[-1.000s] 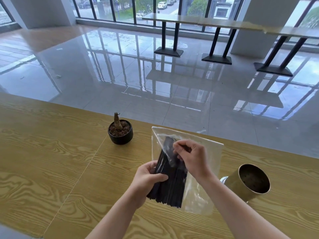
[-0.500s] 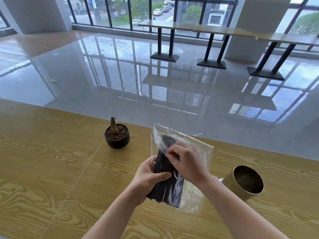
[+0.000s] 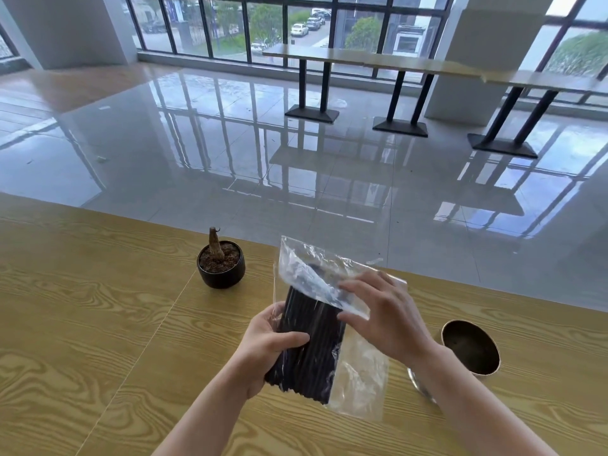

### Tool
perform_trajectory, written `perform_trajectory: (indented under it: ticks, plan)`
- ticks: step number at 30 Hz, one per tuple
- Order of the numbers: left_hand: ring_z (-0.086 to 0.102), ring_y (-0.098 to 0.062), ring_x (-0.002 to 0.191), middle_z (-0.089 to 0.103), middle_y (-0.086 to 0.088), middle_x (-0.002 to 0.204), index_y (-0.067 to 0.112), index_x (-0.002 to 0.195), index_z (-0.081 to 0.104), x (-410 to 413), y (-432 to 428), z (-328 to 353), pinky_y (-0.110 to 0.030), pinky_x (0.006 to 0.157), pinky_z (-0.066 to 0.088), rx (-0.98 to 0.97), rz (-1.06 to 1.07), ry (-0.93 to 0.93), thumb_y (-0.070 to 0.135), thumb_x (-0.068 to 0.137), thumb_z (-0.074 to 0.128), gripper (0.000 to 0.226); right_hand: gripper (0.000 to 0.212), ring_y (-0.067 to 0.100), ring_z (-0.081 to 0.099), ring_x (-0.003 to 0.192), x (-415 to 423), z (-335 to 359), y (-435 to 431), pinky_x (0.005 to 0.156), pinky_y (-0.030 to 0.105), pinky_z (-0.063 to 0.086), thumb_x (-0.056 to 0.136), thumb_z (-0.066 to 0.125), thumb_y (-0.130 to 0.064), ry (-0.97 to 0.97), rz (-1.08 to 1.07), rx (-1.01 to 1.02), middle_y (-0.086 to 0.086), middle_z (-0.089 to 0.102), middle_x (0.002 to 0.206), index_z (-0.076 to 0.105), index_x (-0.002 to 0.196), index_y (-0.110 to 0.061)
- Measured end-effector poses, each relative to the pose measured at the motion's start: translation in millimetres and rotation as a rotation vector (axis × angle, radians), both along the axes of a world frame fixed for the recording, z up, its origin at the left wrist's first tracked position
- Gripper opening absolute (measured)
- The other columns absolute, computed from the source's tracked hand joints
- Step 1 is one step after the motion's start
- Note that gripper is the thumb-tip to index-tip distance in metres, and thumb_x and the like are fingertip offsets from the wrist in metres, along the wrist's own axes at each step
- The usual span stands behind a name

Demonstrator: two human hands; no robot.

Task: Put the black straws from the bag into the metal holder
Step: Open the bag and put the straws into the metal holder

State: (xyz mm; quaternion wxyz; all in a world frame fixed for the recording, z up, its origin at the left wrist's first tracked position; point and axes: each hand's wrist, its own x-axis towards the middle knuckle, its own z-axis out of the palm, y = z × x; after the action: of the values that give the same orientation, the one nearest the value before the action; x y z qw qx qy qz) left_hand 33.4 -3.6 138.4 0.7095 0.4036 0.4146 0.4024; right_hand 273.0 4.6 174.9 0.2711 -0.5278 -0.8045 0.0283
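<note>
A bundle of black straws [image 3: 309,343] sits inside a clear plastic bag [image 3: 358,380] held upright over the wooden table [image 3: 98,324]. My left hand [image 3: 266,350] grips the lower part of the bundle through the plastic, thumb across the front. My right hand [image 3: 385,314] is at the bag's upper part, fingers spread over the folded top flap; whether they pinch the plastic is unclear. The metal holder [image 3: 470,350] stands to the right of the bag, its open mouth up, partly hidden by my right forearm.
A small black pot [image 3: 221,266] with a brown stump and soil stands on the table to the left of the bag. The table's far edge runs just behind the bag, with glossy tiled floor beyond. High tables on black legs stand far off by the windows.
My right hand has shifted right along the bag's top and the flap is folded forward over the straws. The view has tilted up slightly. My left hand keeps its grip.
</note>
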Motion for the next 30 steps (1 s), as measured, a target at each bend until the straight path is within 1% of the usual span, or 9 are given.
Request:
perform_trajectory:
  ticks: [2, 4, 8, 13, 15, 17, 21, 26, 30]
  plan:
    - [0.07, -0.045, 0.098, 0.071, -0.028, 0.109, 0.009, 0.113, 0.068, -2, 1, -2, -0.047, 0.078, 0.059, 0.002, -0.007, 0.013, -0.007, 0.07, 0.077, 0.047, 0.012, 0.005, 0.063, 0.082, 4, 0, -1, 0.071, 0.03, 0.056, 0.083, 0.08, -0.023, 0.072, -0.03, 0.025, -0.014, 0.069, 0.091, 0.075, 0.094, -0.024]
    - [0.07, -0.046, 0.099, 0.071, -0.027, 0.11, 0.01, 0.111, 0.07, -6, 3, -4, -0.048, 0.079, 0.059, 0.017, -0.008, 0.033, -0.008, 0.069, 0.077, 0.046, 0.017, -0.003, 0.063, 0.067, 14, 11, 7, 0.065, 0.025, 0.053, 0.088, 0.075, -0.015, 0.243, -0.122, -0.079, -0.019, 0.069, 0.075, 0.073, 0.084, -0.032]
    - [0.071, -0.042, 0.098, 0.073, -0.027, 0.107, 0.009, 0.109, 0.071, -14, 8, -8, -0.043, 0.078, 0.059, 0.036, -0.011, 0.125, -0.01, 0.064, 0.076, 0.049, 0.021, 0.013, 0.064, 0.052, 47, 54, 32, 0.058, 0.029, 0.054, 0.091, 0.07, -0.013, 0.677, -0.331, -0.234, -0.003, 0.071, 0.058, 0.072, 0.073, -0.023]
    - [0.071, -0.04, 0.096, 0.072, -0.027, 0.107, 0.006, 0.11, 0.07, -26, 16, -7, -0.041, 0.077, 0.059, 0.05, -0.05, 0.111, -0.007, 0.065, 0.078, 0.047, 0.004, 0.022, 0.063, 0.052, 50, 75, 34, 0.06, 0.038, 0.056, 0.088, 0.075, -0.019, 0.527, -0.173, -0.309, 0.008, 0.071, 0.062, 0.072, 0.089, -0.017]
    - [0.071, -0.04, 0.097, 0.071, -0.028, 0.109, 0.005, 0.111, 0.069, -32, 20, -9, -0.042, 0.078, 0.058, 0.045, -0.058, 0.104, -0.005, 0.065, 0.079, 0.048, 0.028, 0.017, 0.068, 0.06, 56, 75, 32, 0.062, 0.026, 0.056, 0.079, 0.082, -0.031, 0.41, -0.146, -0.3, 0.005, 0.073, 0.069, 0.07, 0.103, -0.022]
    - [0.069, -0.043, 0.099, 0.07, -0.03, 0.111, 0.004, 0.113, 0.067, -38, 23, -12, -0.047, 0.081, 0.058, 0.033, -0.093, 0.099, -0.004, 0.065, 0.08, 0.051, 0.027, 0.014, 0.069, 0.064, 58, 77, 32, 0.066, 0.026, 0.057, 0.078, 0.085, -0.026, 0.353, -0.116, -0.39, 0.002, 0.074, 0.069, 0.07, 0.1, -0.025]
    - [0.069, -0.046, 0.102, 0.07, -0.03, 0.112, 0.003, 0.114, 0.067, -51, 31, -13, -0.051, 0.086, 0.058, 0.042, -0.174, 0.172, -0.006, 0.063, 0.08, 0.053, 0.011, 0.02, 0.07, 0.057, 65, 88, 39, 0.061, 0.028, 0.059, 0.083, 0.079, -0.008, 0.456, -0.032, -0.501, 0.008, 0.075, 0.066, 0.078, 0.077, -0.017]
    - [0.072, -0.038, 0.089, 0.074, -0.026, 0.099, 0.001, 0.1, 0.071, -64, 49, -10, -0.044, 0.079, 0.06, 0.101, -0.133, 0.406, 0.003, 0.061, 0.088, 0.044, 0.002, 0.019, 0.069, 0.058, 72, 106, 41, 0.059, 0.027, 0.058, 0.08, 0.08, -0.008, 0.63, 0.008, -0.643, 0.014, 0.074, 0.067, 0.079, 0.082, -0.008]
    - [0.074, -0.03, 0.085, 0.078, -0.013, 0.094, 0.014, 0.099, 0.076, -65, 57, -8, -0.033, 0.072, 0.059, 0.144, -0.09, 0.505, 0.02, 0.059, 0.091, 0.043, 0.005, 0.023, 0.066, 0.057, 61, 111, 40, 0.059, 0.03, 0.059, 0.081, 0.077, -0.006, 0.702, 0.05, -0.747, 0.018, 0.071, 0.067, 0.076, 0.081, -0.001]
